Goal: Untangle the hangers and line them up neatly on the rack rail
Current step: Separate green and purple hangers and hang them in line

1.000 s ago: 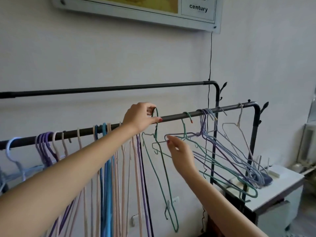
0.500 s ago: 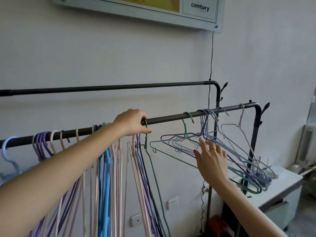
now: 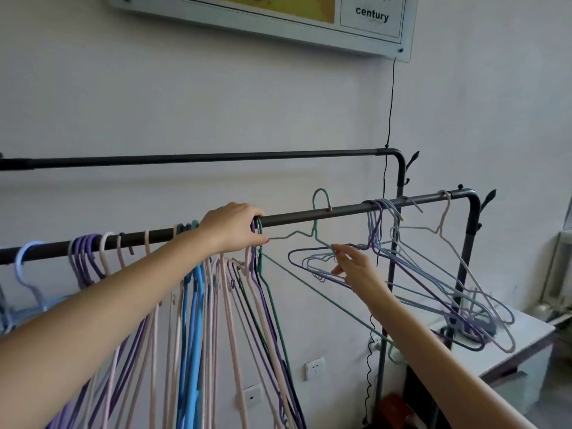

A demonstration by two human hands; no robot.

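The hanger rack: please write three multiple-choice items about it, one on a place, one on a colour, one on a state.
1. Where is the left hand?
A. on the front rail
B. on the back rail
C. on the cabinet

2. What colour is the hanger with its hook lifted above the rail?
A. pink
B. green
C. black

3. How are the hangers at the right end?
A. hanging straight
B. on the floor
C. tangled together

Answers: 1 A, fingers curl over the front rail; 2 B, its wire is green; 3 C, their wires cross and interlock.
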